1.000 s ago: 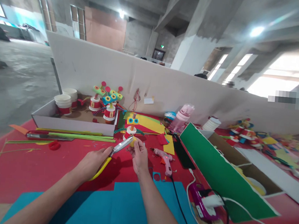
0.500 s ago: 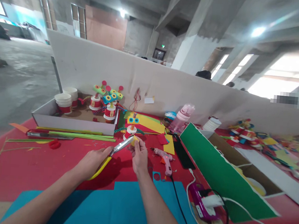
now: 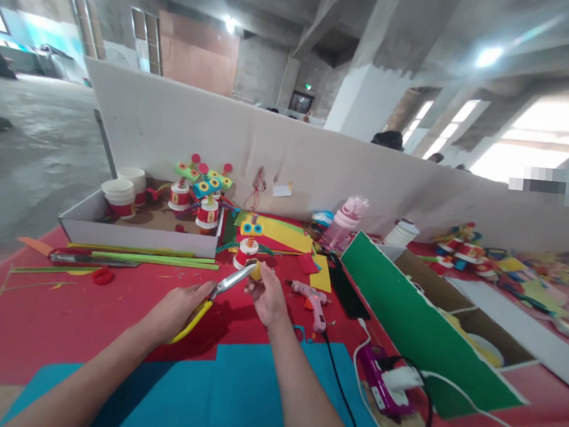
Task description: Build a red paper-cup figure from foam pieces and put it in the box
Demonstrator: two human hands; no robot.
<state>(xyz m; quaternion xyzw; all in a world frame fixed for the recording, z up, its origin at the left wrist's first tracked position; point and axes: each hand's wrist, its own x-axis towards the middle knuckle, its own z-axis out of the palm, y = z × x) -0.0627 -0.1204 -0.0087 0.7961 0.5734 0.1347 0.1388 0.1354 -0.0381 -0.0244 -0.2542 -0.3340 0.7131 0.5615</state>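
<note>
My left hand (image 3: 180, 311) is closed round the yellow handles of a pair of scissors (image 3: 231, 283), whose blades point up and to the right. Between the fingers of my right hand (image 3: 268, 297) is a small piece of yellow paper (image 3: 257, 271), right at the blade tips. Just behind the blades stands a paper-cup figure (image 3: 248, 243) with a yellow head, blue-ringed eyes and coiled green arms. How far the blades are apart is hard to make out.
A white tray (image 3: 137, 237) holds cups and several finished figures. A pink glue gun (image 3: 312, 302) lies right of my hands, by a black phone (image 3: 350, 289). A purple power strip (image 3: 384, 382), a green-sided box (image 3: 423, 332) and blue paper (image 3: 229, 395) are nearer.
My right hand has turned slightly and moved a little to the right with the yellow paper. The scissors stay in my left hand, nearly in place.
</note>
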